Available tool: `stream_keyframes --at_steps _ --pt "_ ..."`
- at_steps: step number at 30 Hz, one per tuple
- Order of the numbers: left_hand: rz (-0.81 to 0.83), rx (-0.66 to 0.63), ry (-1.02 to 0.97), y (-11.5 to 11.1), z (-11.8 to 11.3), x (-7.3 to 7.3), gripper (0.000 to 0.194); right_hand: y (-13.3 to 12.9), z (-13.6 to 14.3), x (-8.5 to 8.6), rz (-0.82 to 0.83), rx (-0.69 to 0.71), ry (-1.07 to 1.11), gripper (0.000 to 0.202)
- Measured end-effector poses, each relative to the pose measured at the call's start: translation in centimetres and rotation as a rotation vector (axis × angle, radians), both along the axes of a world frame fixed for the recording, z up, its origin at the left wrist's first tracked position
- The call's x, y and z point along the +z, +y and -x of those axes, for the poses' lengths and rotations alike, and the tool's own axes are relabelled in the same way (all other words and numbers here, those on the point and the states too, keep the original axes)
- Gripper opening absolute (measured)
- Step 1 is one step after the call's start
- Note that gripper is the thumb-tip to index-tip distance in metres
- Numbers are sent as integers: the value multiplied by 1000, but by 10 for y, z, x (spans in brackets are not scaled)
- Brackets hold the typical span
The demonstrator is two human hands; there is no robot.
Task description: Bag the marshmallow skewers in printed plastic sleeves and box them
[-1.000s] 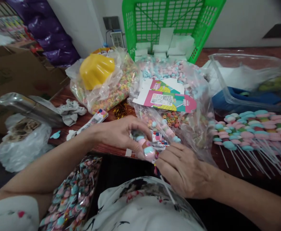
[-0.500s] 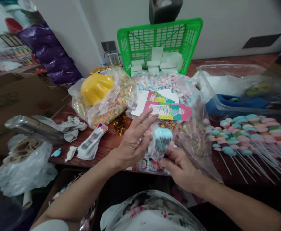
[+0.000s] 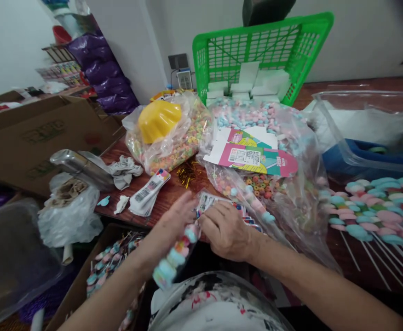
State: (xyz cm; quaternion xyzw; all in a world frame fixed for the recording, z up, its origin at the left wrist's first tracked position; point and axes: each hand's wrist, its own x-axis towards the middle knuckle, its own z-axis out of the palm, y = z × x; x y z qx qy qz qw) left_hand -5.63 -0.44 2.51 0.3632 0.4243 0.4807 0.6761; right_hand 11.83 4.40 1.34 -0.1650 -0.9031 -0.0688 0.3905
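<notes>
A wrapped candy skewer (image 3: 175, 257) in pink, blue and orange slants down toward my body, its upper end between my hands. My left hand (image 3: 175, 214) is blurred, its fingers stretched out alongside the skewer's upper end. My right hand (image 3: 225, 230) is closed at that end, its fingers pinched on the wrapper near a printed label. Under and behind my right hand lie printed packets (image 3: 248, 216) at the table's edge. Another candy skewer (image 3: 256, 202) rests just beyond it on a clear bag. A stack of printed labels (image 3: 149, 191) lies left of my hands.
Candy bags, one under a yellow scoop (image 3: 160, 120), fill the middle, before a green basket (image 3: 263, 50). Many candy skewers (image 3: 377, 207) lie at right by a clear bin (image 3: 367, 96). At left are a steel flask (image 3: 84, 168) and a box of skewers (image 3: 106, 266).
The view has turned left. The wrapped skewer has swung from upright, its top toward the camera, to slanting down toward my body. My right hand has moved up to its end, by the label.
</notes>
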Motion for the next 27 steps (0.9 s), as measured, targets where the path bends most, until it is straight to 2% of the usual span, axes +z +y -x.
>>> stream_keyframes --at_steps 2,3,4,6,7,8,10,11,12,15,17,18,19,20,21,23,24,26,27 --pt "53 -128 81 -17 4 -5 50 -2 13 2 62 61 11 21" --pt "36 -134 156 -25 6 -9 42 -5 20 1 197 88 35 19" --pt "-20 -96 270 -31 8 -15 34 -8 27 -2 397 102 62 17" --pt "-231 62 602 -42 15 -30 23 -18 45 -12 833 106 96 15" --pt "-358 132 780 -46 21 -37 20 -25 54 -18 1006 106 89 16" --pt "-471 163 934 -52 28 -45 17 -33 63 -24 1112 116 63 19" --pt "-601 145 1124 -66 47 -58 18 -47 77 -36 1192 154 -11 23" --pt "-588 120 1190 -75 59 -64 19 -53 81 -41 1218 171 -47 23" --pt "-536 119 1256 -86 74 -69 19 -57 83 -45 1237 177 -76 21" --pt "-188 195 1561 -117 124 -79 25 -59 73 -47 1228 178 -132 5" --pt "-47 81 1739 -128 150 -80 30 -54 59 -42 1195 189 -168 5" --pt "-33 72 1852 -128 156 -79 32 -51 52 -38 1156 196 -215 6" --pt "-91 70 1929 -124 155 -76 34 -48 45 -34 1102 197 -283 7" --pt "-217 67 1953 -115 146 -72 34 -46 39 -29 1033 192 -360 9" --pt "-413 29 1892 -103 131 -66 31 -44 33 -24 949 179 -434 11" --pt "-761 61 1703 -69 85 -53 24 -45 22 -15 786 132 -516 15" --pt "-873 52 1631 -50 58 -47 22 -47 15 -12 730 87 -508 17" --pt "-1043 -57 1514 -12 9 -39 21 -54 -1 -11 654 -62 -465 19" --pt "-1060 -131 1499 5 -11 -37 21 -58 -12 -13 638 -152 -448 20"
